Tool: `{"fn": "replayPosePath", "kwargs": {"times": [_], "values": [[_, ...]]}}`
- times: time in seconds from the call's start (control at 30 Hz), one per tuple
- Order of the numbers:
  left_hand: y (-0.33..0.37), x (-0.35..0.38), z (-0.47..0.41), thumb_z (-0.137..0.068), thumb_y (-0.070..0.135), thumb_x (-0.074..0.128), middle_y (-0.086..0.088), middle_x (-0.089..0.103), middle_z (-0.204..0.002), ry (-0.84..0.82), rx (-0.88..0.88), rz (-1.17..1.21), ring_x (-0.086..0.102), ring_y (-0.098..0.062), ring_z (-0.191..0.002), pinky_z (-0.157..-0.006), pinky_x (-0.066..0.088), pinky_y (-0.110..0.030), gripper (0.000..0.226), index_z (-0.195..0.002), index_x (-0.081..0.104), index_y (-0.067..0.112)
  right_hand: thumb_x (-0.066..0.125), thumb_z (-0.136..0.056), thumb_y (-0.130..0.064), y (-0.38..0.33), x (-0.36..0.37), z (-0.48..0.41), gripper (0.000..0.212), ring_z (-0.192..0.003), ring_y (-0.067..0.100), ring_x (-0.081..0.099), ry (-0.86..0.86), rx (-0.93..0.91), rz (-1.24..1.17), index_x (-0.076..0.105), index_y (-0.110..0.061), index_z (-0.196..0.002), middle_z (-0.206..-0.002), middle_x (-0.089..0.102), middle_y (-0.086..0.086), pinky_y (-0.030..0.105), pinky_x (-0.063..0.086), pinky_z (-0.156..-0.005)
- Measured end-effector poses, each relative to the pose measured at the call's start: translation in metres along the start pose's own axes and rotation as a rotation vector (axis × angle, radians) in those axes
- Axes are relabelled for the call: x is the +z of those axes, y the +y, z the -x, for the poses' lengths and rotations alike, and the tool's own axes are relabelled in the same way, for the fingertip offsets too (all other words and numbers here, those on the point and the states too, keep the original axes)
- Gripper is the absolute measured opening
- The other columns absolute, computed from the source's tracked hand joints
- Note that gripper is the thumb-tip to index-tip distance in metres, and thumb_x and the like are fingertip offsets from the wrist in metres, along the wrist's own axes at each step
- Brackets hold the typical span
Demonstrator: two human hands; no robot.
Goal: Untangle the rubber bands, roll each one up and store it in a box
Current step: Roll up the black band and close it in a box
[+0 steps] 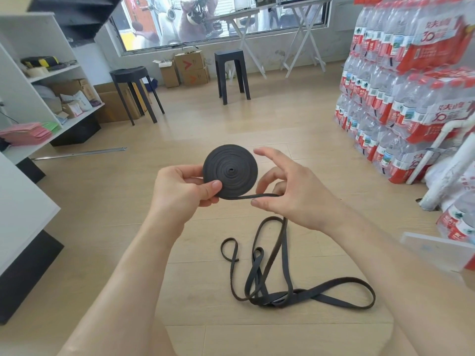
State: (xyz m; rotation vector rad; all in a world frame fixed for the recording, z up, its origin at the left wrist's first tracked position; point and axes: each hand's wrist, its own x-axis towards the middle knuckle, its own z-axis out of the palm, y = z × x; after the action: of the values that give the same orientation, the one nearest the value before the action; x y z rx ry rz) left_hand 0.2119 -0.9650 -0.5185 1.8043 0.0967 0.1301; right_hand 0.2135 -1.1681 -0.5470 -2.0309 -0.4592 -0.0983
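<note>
1. Open floor ahead; shelf left, bottle packs right.
2. Left hand pinches a flat black roll in mid-air, centre.
3. Right hand, just beside, grips its tail, which is looped and tangled on the near floor.

**One head-worn wide-angle view, pitched forward and down**

We're riding on the person's head, looking out ahead and tilted down along both forearms. Close under the lens, the left hand and right hand sit mid-frame, with the rubber band dead centre between them. Wooden floor fills the near ground. Far ahead, the view reaches the window. White shelves edge the left, stacked water bottles the right.
</note>
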Motion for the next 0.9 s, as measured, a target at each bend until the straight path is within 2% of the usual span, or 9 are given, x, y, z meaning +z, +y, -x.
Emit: {"fn": "replayPosePath", "kwargs": {"times": [0.13, 0.37, 0.47, 0.57, 0.63, 0.7, 0.73, 0.83, 0.9], "values": [[0.000, 0.000, 0.000, -0.075, -0.005, 0.073, -0.007, 0.070, -0.060, -0.014, -0.043, -0.012, 0.063, -0.016, -0.051, -0.063, 0.058, -0.031, 0.022, -0.091, 0.068, 0.009, 0.076, -0.082, -0.019, 0.002, 0.000, -0.001, 0.069, -0.054, 0.007, 0.050, 0.026, -0.135, 0.143, 0.044, -0.032, -0.142, -0.097, 0.064, -0.011, 0.014, 0.040, -0.066], [0.000, -0.005, -0.002, -0.078, -0.005, 0.070, -0.004, 0.070, -0.061, -0.062, -0.125, -0.028, 0.063, -0.014, -0.052, -0.060, 0.056, -0.024, 0.020, -0.086, 0.069, 0.013, 0.074, -0.083, -0.015, -0.003, 0.002, -0.002, 0.062, -0.082, -0.021, 0.049, 0.044, -0.260, 0.260, 0.049, -0.012, -0.140, -0.110, 0.056, -0.009, 0.000, 0.031, -0.078], [-0.002, -0.009, -0.004, -0.079, -0.004, 0.068, -0.008, 0.070, -0.067, -0.114, -0.192, -0.029, 0.062, -0.014, -0.052, -0.055, 0.055, -0.021, 0.017, -0.092, 0.070, 0.008, 0.075, -0.082, -0.016, -0.008, 0.003, -0.002, 0.071, -0.090, -0.007, 0.054, 0.042, -0.244, 0.256, 0.042, -0.012, -0.144, -0.126, 0.058, -0.006, -0.003, 0.028, -0.082], [-0.005, -0.014, -0.005, -0.081, 0.000, 0.067, -0.011, 0.068, -0.074, -0.206, -0.265, -0.050, 0.060, -0.012, -0.051, -0.055, 0.052, -0.020, 0.016, -0.096, 0.071, 0.004, 0.076, -0.081, -0.012, -0.012, 0.004, 0.000, 0.064, -0.073, -0.013, 0.054, -0.021, -0.211, 0.214, 0.049, -0.012, -0.140, -0.100, 0.059, -0.024, -0.002, 0.033, -0.073], [-0.008, -0.016, -0.005, -0.082, 0.004, 0.067, -0.011, 0.067, -0.076, -0.255, -0.275, -0.076, 0.060, -0.010, -0.054, -0.060, 0.051, -0.021, 0.015, -0.095, 0.073, 0.006, 0.077, -0.080, -0.014, -0.011, 0.004, 0.000, 0.058, -0.064, -0.016, 0.052, -0.031, -0.163, 0.198, 0.056, -0.013, -0.135, -0.083, 0.063, -0.021, 0.000, 0.034, -0.069], [-0.008, -0.015, -0.003, -0.084, 0.012, 0.068, -0.008, 0.069, -0.080, -0.268, -0.241, -0.109, 0.060, -0.011, -0.061, -0.067, 0.053, -0.024, 0.015, -0.098, 0.074, 0.010, 0.078, -0.079, -0.018, -0.009, 0.002, -0.001, 0.057, -0.054, -0.005, 0.053, -0.008, -0.076, 0.155, 0.058, -0.019, -0.132, -0.063, 0.064, -0.010, 0.006, 0.037, -0.063], [-0.008, -0.012, -0.002, -0.086, 0.017, 0.068, -0.005, 0.070, -0.082, -0.261, -0.208, -0.135, 0.061, -0.011, -0.066, -0.072, 0.053, -0.026, 0.018, -0.102, 0.073, 0.012, 0.079, -0.079, -0.019, -0.008, 0.001, -0.002, 0.057, -0.053, -0.004, 0.054, 0.002, -0.037, 0.125, 0.059, -0.021, -0.132, -0.065, 0.067, -0.005, 0.007, 0.037, -0.064], [-0.009, -0.003, 0.000, -0.081, 0.036, 0.070, 0.008, 0.070, -0.101, -0.192, -0.050, -0.216, 0.066, -0.010, -0.085, -0.083, 0.054, -0.029, 0.048, -0.126, 0.057, 0.024, 0.080, -0.078, -0.017, -0.004, 0.000, -0.003, 0.058, -0.057, -0.013, 0.059, 0.024, 0.047, 0.013, 0.058, -0.018, -0.132, -0.103, 0.074, 0.004, 0.020, 0.047, -0.081], [-0.010, 0.001, 0.003, -0.075, 0.040, 0.075, 0.017, 0.060, -0.115, -0.162, 0.127, -0.297, 0.061, -0.005, -0.098, -0.082, 0.052, -0.025, 0.063, -0.131, 0.048, 0.038, 0.080, -0.077, -0.018, -0.001, 0.000, -0.005, 0.057, -0.055, -0.004, 0.062, 0.046, 0.117, -0.034, 0.058, -0.019, -0.130, -0.117, 0.068, 0.000, 0.024, 0.053, -0.080]]}}
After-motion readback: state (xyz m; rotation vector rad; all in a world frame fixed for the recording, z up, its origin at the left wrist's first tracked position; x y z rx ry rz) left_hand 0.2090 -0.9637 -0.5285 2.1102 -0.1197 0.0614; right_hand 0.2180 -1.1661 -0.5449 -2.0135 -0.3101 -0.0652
